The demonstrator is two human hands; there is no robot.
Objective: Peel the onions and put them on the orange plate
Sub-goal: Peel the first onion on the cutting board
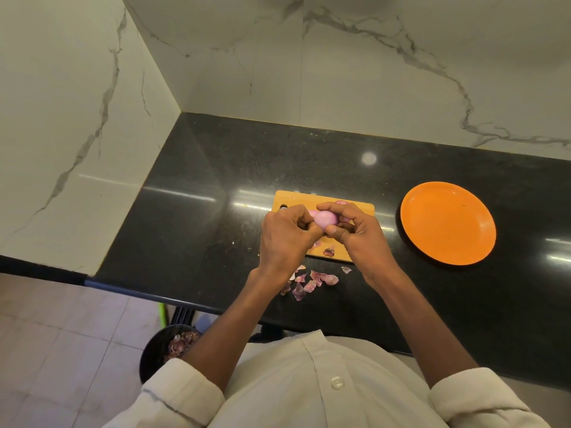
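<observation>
- We hold one onion (325, 221) between both hands, raised just over the wooden cutting board (296, 199); its pale pink, glossy skin shows in the gap between our fingers.
- Our left hand (285, 236) curls against the onion's left side, fingers bent inward and the fingertips pressed at its lower left edge.
- Our right hand (355, 231) wraps the onion from the right: the fingers arch over its top and the thumb closes in from underneath, so the onion is pinched between them.
- Behind our right fingers a second onion (341, 202) with darker purple skin shows at the far edge of the board; most of it is hidden, and we cannot tell whether it is peeled.
- The orange plate (448, 222) lies on the black counter (216, 168) well to the right of the board, apart from both hands, with nothing on it.
- Loose onion skins (312, 282) lie scattered on the counter just in front of the board, between our wrists, and a scrap or two rests on the board's near edge.
- Below the counter edge, at our left, a dark bin (154, 356) holds more skins.
</observation>
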